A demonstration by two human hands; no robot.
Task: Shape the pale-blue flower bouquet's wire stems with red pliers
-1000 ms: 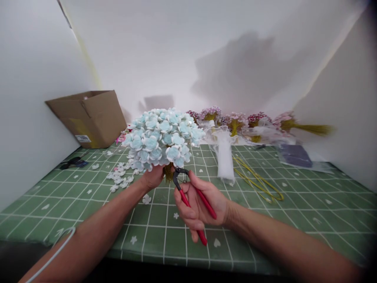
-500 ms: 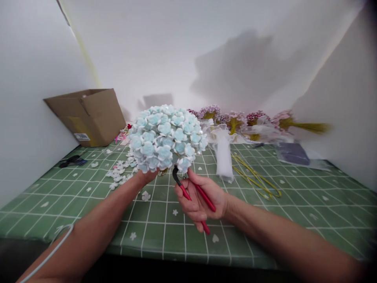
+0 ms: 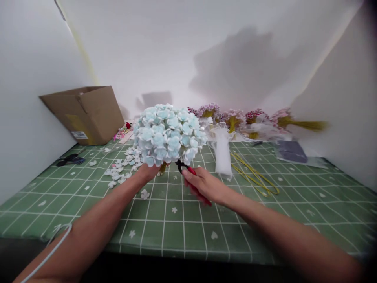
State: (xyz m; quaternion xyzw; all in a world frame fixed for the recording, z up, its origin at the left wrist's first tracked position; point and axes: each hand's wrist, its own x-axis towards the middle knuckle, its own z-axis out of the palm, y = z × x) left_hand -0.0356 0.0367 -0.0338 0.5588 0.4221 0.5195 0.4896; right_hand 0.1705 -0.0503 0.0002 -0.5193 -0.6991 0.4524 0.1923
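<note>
A dome-shaped bouquet [image 3: 169, 135] of pale blue and white artificial flowers is held up over the table. My left hand [image 3: 151, 169] is closed round its stems just under the blooms, with most of its fingers hidden by the flowers. A bit of the yellowish stem bundle [image 3: 162, 168] shows beside that hand. In my right hand [image 3: 203, 182] is a pair of pliers [image 3: 192, 170] with red handles and a dark head. The head of the pliers reaches up to the lower right underside of the bouquet; what its jaws touch is hidden.
Loose white and pale blue flowers [image 3: 120, 169] lie left of the bouquet on the green checked tablecloth [image 3: 147, 232]. A cardboard box [image 3: 97, 118] stands back left, near scissors [image 3: 70, 159]. To the right are a white mesh roll [image 3: 223, 153], yellow wires [image 3: 256, 175] and pink flower bunches [image 3: 235, 118].
My right hand has turned over, from palm up to back up, and the pliers' handles have swung closer together. The bouquet has tilted and shifted slightly.
</note>
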